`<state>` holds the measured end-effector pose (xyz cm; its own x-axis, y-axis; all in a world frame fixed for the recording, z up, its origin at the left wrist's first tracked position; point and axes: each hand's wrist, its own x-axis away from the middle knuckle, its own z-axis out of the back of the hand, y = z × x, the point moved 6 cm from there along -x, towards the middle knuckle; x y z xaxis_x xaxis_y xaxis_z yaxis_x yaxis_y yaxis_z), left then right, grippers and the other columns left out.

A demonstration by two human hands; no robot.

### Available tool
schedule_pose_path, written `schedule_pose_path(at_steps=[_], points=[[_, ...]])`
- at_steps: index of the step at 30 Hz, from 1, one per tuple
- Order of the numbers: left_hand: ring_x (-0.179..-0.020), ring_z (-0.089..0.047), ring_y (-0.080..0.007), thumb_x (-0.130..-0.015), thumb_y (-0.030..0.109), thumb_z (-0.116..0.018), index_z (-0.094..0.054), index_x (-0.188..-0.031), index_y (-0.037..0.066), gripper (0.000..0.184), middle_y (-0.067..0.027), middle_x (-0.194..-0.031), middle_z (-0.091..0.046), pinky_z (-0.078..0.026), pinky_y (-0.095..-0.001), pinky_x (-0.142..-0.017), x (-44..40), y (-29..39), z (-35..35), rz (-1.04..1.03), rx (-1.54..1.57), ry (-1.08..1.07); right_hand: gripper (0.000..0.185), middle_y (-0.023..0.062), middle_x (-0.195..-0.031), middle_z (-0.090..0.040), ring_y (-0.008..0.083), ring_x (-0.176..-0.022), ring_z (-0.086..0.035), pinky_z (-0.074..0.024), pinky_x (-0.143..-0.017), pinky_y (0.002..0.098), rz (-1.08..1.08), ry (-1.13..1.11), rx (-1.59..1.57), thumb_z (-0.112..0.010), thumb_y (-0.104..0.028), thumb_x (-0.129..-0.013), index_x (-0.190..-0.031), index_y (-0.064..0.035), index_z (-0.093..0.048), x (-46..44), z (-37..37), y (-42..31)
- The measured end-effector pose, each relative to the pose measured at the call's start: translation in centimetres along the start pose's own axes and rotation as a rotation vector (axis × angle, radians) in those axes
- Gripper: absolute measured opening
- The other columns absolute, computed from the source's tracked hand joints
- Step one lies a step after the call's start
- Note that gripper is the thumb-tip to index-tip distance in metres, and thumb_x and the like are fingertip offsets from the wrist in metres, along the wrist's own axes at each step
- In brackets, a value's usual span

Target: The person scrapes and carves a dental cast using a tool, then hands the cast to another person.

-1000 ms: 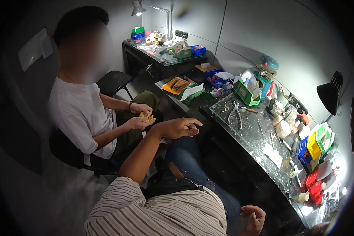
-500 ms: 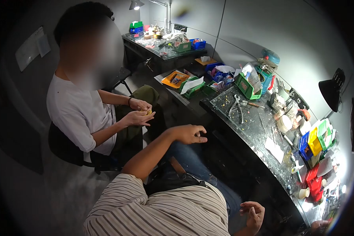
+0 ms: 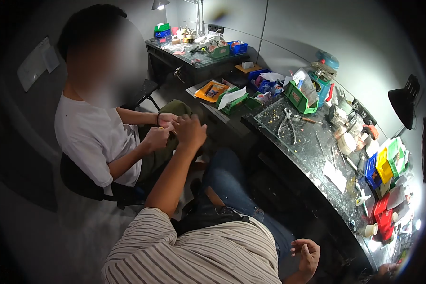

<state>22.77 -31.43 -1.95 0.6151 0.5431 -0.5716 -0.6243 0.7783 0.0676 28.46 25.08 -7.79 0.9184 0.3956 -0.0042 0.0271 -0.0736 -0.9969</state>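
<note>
My left hand (image 3: 190, 132) is stretched out to the seated person's hands (image 3: 157, 138), close to their fingers. Its thumb stands apart, and I see nothing held in it; the fingertips are slightly blurred. Between the other person's fingers shows a bit of a small yellow thing (image 3: 161, 127), mostly covered, its kind unclear. My right hand (image 3: 306, 255) hovers low beside my thigh, near the bench's front edge. Its fingers are loosely curled and apart, with nothing visible in them.
On the right, the cluttered workbench (image 3: 312, 156) carries pliers (image 3: 287, 124), a white paper (image 3: 334, 176), a green bin (image 3: 302, 97), coloured bins (image 3: 384, 166) and a black lamp (image 3: 404, 106). The person sits on a black chair (image 3: 83, 177). Another bench (image 3: 201, 64) stands behind.
My left hand has moved left and up, from above my knee to the other person's hands. That person's hands have drawn together around the yellow thing. My right hand has hardly moved.
</note>
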Motion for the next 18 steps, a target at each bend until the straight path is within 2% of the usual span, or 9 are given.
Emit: schedule_pose_path(at_steps=[2,3,5,9,12,14,15,17,18], points=[[-0.129,-0.056,-0.0322,-0.093,0.045,-0.068,-0.066,-0.124,0.003,0.052,-0.0186,-0.134,-0.063,-0.044,-0.0527,-0.104,-0.4,-3.0,-2.5,0.17,-0.039,-0.442,0.039,0.0202,-0.096,-0.075,0.0202,-0.076,-0.072,-0.0569,-0.064,0.0293,-0.059,0.0,-0.031,-0.071,-0.028,-0.099,-0.107,0.0094,-0.07,-0.3,-0.6,0.2],[-0.129,-0.056,-0.0322,-0.093,0.045,-0.068,-0.066,-0.124,0.003,0.052,-0.0186,-0.134,-0.063,-0.044,-0.0527,-0.104,-0.7,-4.2,-3.1,0.166,-0.041,-0.441,0.039,0.0202,-0.096,-0.075,0.0202,-0.076,-0.072,-0.0569,-0.064,0.0293,-0.058,0.003,-0.034,-0.071,-0.028,-0.099,-0.107,0.0094,-0.07,-0.4,-0.6,0.2],[-0.135,-0.055,-0.0332,-0.096,0.053,-0.06,-0.068,-0.128,0.004,0.059,-0.0174,-0.142,-0.06,-0.046,-0.0485,-0.108,0.0,-5.7,-6.7,0.139,0.028,-0.725,0.038,0.0202,-0.096,-0.075,0.0202,-0.076,-0.072,-0.057,-0.064,0.0291,-0.052,-0.024,-0.047,-0.071,-0.028,-0.098,-0.106,0.0094,-0.07,-0.5,-0.8,0.3],[-0.139,-0.054,-0.029,-0.099,0.059,-0.053,-0.057,-0.142,-0.001,0.074,-0.0188,-0.146,-0.058,-0.049,-0.0459,-0.106,1.4,-5.2,-5.9,0.157,-0.043,-0.851,0.037,0.02,-0.096,-0.075,0.0205,-0.076,-0.072,-0.0572,-0.064,0.0293,-0.038,-0.002,-0.04,-0.072,-0.027,-0.098,-0.106,0.0091,-0.071,-0.4,-0.5,-0.2],[-0.135,-0.057,-0.0333,-0.1,0.058,-0.054,-0.047,-0.15,-0.003,0.079,-0.0167,-0.154,-0.052,-0.049,-0.0435,-0.106,2.0,-4.4,-6.7,0.139,-0.118,-0.808,0.035,0.0198,-0.096,-0.075,0.0203,-0.076,-0.072,-0.0573,-0.064,0.0296,-0.022,0.003,-0.036,-0.071,-0.025,-0.098,-0.107,0.0088,-0.071,-0.2,0.0,0.0],[-0.132,-0.06,-0.0323,-0.099,0.061,-0.054,-0.028,-0.158,-0.006,0.093,-0.0181,-0.156,-0.048,-0.049,-0.042,-0.105,2.7,-4.3,-6.9,0.288,-0.081,-0.987,0.034,0.0196,-0.096,-0.075,0.0203,-0.075,-0.072,-0.0574,-0.064,0.0298,-0.036,0.014,-0.047,-0.071,-0.024,-0.099,-0.107,0.0086,-0.071,0.2,0.3,0.4],[-0.132,-0.06,-0.0323,-0.099,0.061,-0.054,-0.028,-0.158,-0.006,0.093,-0.0181,-0.156,-0.048,-0.049,-0.042,-0.105,2.6,-4.2,-6.9,0.28,-0.083,-0.988,0.034,0.0196,-0.096,-0.075,0.0203,-0.075,-0.072,-0.0574,-0.064,0.0298,-0.036,0.022,-0.049,-0.071,-0.024,-0.099,-0.107,0.0086,-0.071,0.5,0.4,0.4],[-0.132,-0.06,-0.03,-0.097,0.062,-0.056,-0.01,-0.16,-0.009,0.105,-0.0209,-0.155,-0.049,-0.05,-0.0411,-0.104,2.6,-4.0,-7.4,0.194,-0.059,-1.07,0.035,0.0184,-0.097,-0.075,0.0197,-0.076,-0.072,-0.057,-0.064,0.0294,-0.031,0.038,-0.001,-0.07,-0.025,-0.099,-0.109,0.0084,-0.07,0.7,0.8,0.5],[-0.132,-0.06,-0.03,-0.097,0.062,-0.056,-0.01,-0.16,-0.009,0.105,-0.0209,-0.155,-0.049,-0.05,-0.0411,-0.104,2.7,-3.9,-7.2,0.191,-0.06,-1.075,0.035,0.0184,-0.097,-0.075,0.0197,-0.076,-0.072,-0.057,-0.064,0.0294,-0.035,0.041,0.0,-0.07,-0.025,-0.099,-0.109,0.0084,-0.07,0.7,0.8,0.4]])
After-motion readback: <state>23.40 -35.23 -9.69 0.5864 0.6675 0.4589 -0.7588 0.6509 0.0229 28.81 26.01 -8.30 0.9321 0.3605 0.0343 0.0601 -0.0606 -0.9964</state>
